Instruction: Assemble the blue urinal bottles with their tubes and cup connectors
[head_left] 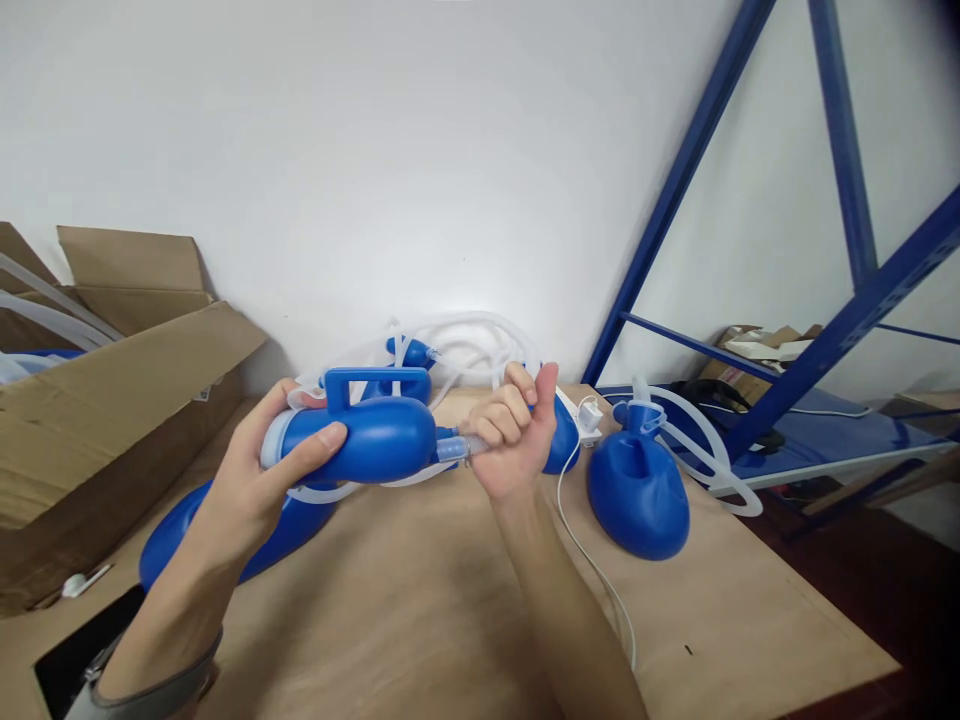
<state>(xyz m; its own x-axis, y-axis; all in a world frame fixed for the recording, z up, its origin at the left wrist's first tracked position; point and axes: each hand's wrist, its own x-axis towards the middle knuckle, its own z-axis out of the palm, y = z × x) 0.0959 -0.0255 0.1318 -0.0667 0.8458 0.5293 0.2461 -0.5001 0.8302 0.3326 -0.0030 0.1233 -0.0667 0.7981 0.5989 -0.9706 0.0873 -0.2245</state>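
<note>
Wrapped round the wide, pale-rimmed end of a blue plastic urinal funnel with a handle point(375, 440) is my left hand point(259, 455), its thumb along the near side. My right hand point(514, 430) has its fingers curled round the clear tube point(477, 446) at the funnel's narrow end, where a small clamp-like ring shows; the thumb points up. The funnel is held level above the table, handle upward. Behind it lie white hoses point(480, 325) and another blue piece point(409, 350). A blue bottle point(300, 525) sits partly hidden behind my left forearm.
At the right stands a blue bottle point(637, 495) with a looped white hose point(724, 470). A power strip point(589, 430) with a white cable point(592, 560) is beside it. An open cardboard box point(127, 400) fills the left. A blue metal rack point(675, 190) stands beyond the table point(420, 600).
</note>
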